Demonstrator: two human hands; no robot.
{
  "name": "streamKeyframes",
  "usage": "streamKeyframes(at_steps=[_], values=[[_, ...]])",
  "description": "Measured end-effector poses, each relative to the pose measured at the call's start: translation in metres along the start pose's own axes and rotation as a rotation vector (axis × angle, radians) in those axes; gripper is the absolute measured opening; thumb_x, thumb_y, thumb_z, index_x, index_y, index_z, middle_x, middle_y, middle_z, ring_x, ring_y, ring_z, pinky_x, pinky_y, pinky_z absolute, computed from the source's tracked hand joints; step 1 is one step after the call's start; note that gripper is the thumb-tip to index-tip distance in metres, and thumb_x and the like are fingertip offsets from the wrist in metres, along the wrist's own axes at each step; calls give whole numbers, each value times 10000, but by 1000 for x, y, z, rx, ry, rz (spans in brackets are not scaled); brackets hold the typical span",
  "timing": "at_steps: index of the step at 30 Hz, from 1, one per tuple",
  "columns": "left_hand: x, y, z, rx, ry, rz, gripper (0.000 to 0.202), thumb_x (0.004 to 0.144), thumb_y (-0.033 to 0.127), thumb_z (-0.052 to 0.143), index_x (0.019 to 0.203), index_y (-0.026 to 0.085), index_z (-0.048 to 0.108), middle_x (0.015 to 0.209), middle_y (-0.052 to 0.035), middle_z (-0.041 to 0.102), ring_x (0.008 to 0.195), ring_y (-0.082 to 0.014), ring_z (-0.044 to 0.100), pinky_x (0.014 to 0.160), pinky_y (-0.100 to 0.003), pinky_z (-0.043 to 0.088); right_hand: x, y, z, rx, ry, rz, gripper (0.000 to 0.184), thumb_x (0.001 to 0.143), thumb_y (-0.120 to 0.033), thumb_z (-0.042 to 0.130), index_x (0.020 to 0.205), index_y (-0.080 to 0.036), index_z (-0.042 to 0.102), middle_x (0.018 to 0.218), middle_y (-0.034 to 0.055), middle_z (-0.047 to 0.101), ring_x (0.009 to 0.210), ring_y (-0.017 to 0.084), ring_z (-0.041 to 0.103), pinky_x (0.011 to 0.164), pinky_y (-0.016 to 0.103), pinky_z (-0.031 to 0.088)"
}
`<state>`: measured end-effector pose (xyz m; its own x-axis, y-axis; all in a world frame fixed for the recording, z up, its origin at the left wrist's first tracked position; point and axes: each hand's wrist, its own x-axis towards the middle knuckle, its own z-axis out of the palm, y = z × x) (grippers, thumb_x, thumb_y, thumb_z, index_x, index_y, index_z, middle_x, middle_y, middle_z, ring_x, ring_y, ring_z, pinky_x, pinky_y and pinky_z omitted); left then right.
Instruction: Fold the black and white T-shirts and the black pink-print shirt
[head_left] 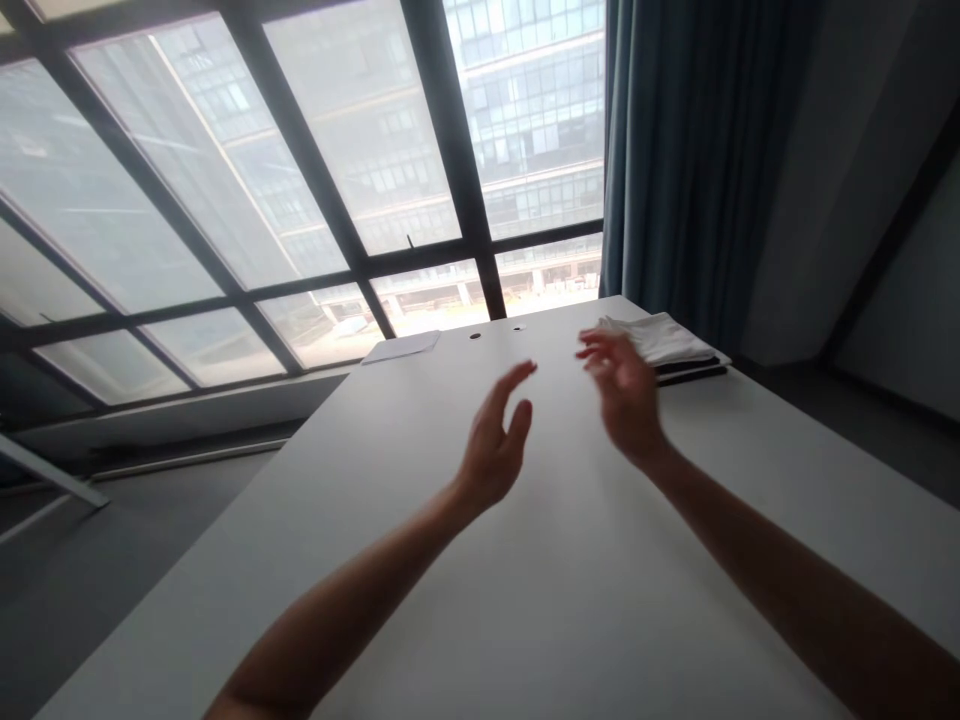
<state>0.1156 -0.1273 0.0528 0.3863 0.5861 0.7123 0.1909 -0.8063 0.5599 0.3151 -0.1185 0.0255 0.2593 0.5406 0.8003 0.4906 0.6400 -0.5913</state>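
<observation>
Both my hands are raised above a white table [465, 620], apart from each other. My left hand [496, 440] is open, its thumb and fingers spread apart with nothing between them. Slightly farther out, my right hand [624, 392] is also open and somewhat blurred, its fingers curved and holding nothing. Just behind my right hand lies a stack of folded cloth [669, 342], white on top with dark layers beneath. My right hand partly covers the stack's left side; whether they touch, I cannot tell.
A flat white sheet [401, 347] lies at the table's far left corner. Two small round spots, one a dark hole [475, 336], are near the far edge. Beyond stand large windows [360, 120] and a blue curtain [682, 150]. A pale metal leg [52, 470] is at left.
</observation>
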Motion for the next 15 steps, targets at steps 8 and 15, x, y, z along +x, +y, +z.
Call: streamKeyframes(at_steps=[8,15], values=[[-77,-111,70,313,-387,-308,574,903,155,461,1475,136,411,1506,-162,466,1438,-275,379,1210,-498,267,-93,71,60,-480,-606,248,386,913,-200,474,1251,-118,641,1446,176,513,1361,286,426,1144,429,320],[-78,-88,58,322,-439,-312,607,865,130,452,1471,143,450,1470,-163,499,1385,-278,444,1200,-476,304,-90,67,58,-585,-685,263,398,959,-240,422,1264,-122,647,1426,173,535,1353,280,433,1144,375,287]])
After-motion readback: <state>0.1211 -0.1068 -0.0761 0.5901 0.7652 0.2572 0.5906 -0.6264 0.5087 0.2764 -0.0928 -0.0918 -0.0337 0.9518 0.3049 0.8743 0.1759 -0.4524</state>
